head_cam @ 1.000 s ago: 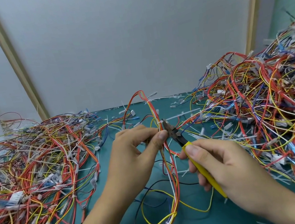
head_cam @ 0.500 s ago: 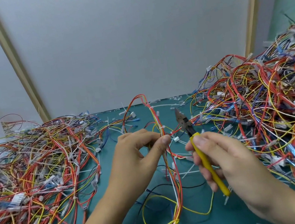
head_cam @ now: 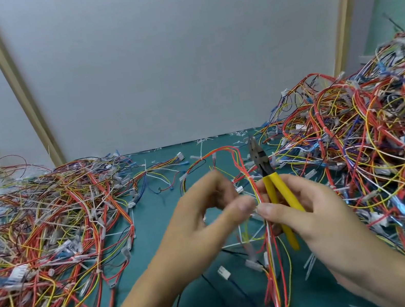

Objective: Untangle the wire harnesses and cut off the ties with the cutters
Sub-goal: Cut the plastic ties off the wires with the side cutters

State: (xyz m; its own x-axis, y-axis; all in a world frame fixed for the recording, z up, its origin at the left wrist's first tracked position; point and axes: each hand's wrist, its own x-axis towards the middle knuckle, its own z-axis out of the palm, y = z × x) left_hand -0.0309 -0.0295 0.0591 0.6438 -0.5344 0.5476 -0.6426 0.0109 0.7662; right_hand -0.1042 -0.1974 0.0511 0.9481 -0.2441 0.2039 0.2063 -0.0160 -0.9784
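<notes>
We look down on a teal bench (head_cam: 152,211) set against a grey wall panel (head_cam: 177,49). Our right hand (head_cam: 315,214) is wrapped round the yellow handles of the cutters (head_cam: 276,194). They stand almost upright, their dark nose pointing away from us and tapering to a point. The handles are spread a little where they leave our grip. The right thumb lies against the wire harness (head_cam: 276,289) just left of the cutters.

This harness is a thin bundle of red, yellow, orange and white wires. It arches up from the bench behind our hands, passes down between them and trails toward us. A loose yellow wire curls off near the bottom edge.

Our left hand (head_cam: 206,214) is blurred. Its thumb and forefinger curve toward each other, and the thumb tip sits just beside the harness, close to the right thumb. We cannot tell whether it pinches a wire. A small white connector (head_cam: 240,189) shows near its fingers.

A broad, flat pile of wires (head_cam: 45,221) covers the bench on our left. A taller heap (head_cam: 369,137) rises on our right, just behind the cutters. White cut ties (head_cam: 220,138) are scattered along the back edge of the bench.
</notes>
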